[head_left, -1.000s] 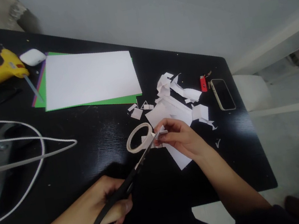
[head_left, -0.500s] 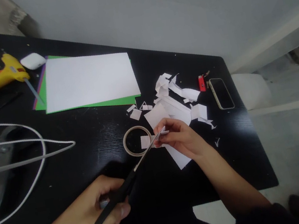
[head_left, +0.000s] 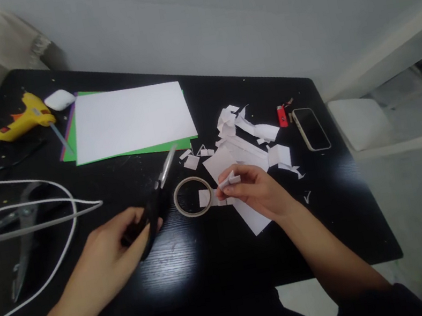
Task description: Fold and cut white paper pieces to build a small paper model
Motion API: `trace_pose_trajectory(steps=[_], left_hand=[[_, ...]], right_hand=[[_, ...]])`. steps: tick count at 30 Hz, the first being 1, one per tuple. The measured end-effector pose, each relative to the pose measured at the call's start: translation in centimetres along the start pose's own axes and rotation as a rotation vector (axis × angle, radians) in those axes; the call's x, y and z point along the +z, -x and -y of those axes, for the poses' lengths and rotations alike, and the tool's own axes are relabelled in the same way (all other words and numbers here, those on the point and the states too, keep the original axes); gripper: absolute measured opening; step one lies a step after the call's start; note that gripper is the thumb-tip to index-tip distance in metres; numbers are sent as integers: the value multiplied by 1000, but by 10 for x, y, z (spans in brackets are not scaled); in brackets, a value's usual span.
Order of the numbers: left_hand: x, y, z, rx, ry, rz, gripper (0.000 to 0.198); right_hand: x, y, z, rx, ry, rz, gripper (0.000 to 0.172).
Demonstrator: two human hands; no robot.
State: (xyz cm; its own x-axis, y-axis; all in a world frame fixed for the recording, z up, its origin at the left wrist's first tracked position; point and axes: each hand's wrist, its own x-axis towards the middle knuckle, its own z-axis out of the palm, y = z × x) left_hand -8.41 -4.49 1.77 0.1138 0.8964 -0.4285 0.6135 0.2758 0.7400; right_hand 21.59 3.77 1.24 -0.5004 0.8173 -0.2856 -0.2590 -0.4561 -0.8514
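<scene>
My left hand [head_left: 122, 244] is closed around the black handles of a pair of scissors [head_left: 162, 176], whose blades point up and away over the dark table, slightly blurred. Between the fingertips of my right hand [head_left: 255, 191] is a small folded piece of white paper [head_left: 230, 179]. Just left of that hand lies a roll of tape [head_left: 180, 207], flat on the table, with a small white paper piece [head_left: 204, 198] partly inside its ring. Beneath and beyond my right hand, white paper scraps [head_left: 244, 149] are heaped, some cut and some crumpled.
A stack of white and coloured sheets [head_left: 130, 117] lies at the back. Left of it are a yellow glue gun [head_left: 27, 119] and a white case [head_left: 60, 99]. A white cable [head_left: 64, 252] loops at the left. A red lighter [head_left: 281, 116] and a phone [head_left: 311, 128] lie at the right.
The scissors have moved left and away from the folded paper, and their blades now point more upward. My right hand stays in nearly the same place with the paper.
</scene>
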Motion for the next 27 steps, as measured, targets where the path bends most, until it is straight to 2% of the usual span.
trace_pose_trajectory(steps=[3,7,12,17,20,22,24,27], left_hand=[[-7,-9,1,3,-373,-211,39],[-8,-18,0,59,-659,-335,42],[-3,-29,-4,67,-842,-374,43],[-9,-34,-13,27,-902,-322,40],[-12,-37,-23,11,-920,-332,32],[-7,-40,-33,90,-909,-371,24],[3,-46,-45,273,-837,-364,18],[23,-57,-62,490,-730,-227,17]], right_hand=[[-2,-1,0,-38,19,-22,12],[-6,-1,2,-81,60,-26,12],[-10,-3,6,-121,80,-49,17],[-11,-8,3,-184,71,-133,16],[-13,-10,0,-175,28,-167,24],[-13,-10,-1,-170,9,-184,28],[-13,-11,-3,-179,11,-196,30],[-13,-11,-5,-199,27,-211,29]])
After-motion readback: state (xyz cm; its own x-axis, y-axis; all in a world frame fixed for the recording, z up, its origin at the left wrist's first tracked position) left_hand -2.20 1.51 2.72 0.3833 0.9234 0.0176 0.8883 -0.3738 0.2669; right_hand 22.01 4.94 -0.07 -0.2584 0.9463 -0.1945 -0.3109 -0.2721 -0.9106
